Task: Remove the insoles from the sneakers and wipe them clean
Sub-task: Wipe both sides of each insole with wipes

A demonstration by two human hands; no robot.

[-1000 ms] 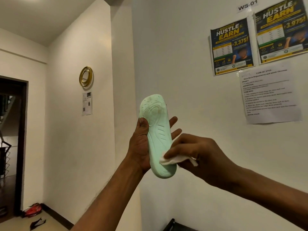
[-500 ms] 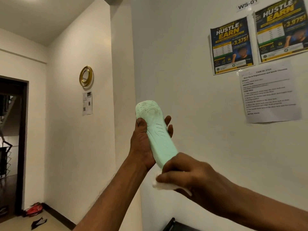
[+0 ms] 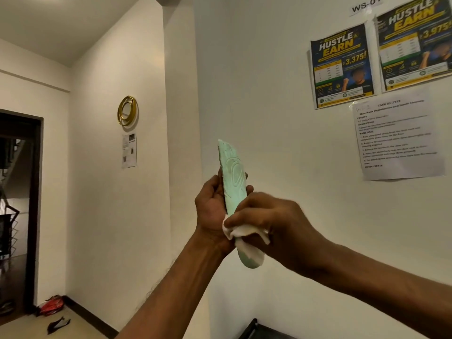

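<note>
The pale green insole (image 3: 233,182) is out of its sneaker and held up in the air before the white wall, nearly upright, its grooved face turned partly edge-on to the camera; no sneaker shows in this view. The left hand (image 3: 211,206) grips it about the middle, thumb on the near edge and fingers curled round behind; I judge this hold is meant to brace the thin sole against the rubbing. The right hand (image 3: 274,221) pinches a white wipe (image 3: 241,234) between thumb and curled fingers and presses it to the lower part of the insole; the wipe drapes down over the lower end, of which only the rounded tip shows. The step in hand looks to be the wiping itself; small dark specks show near the upper end, so that part likely needs a pass too. On the wall to the right hang two posters (image 3: 342,67) with a printed sheet (image 3: 398,138) below; to the left hangs a gold ring ornament (image 3: 127,110); further left is a dark doorway (image 3: 19,204).
</note>
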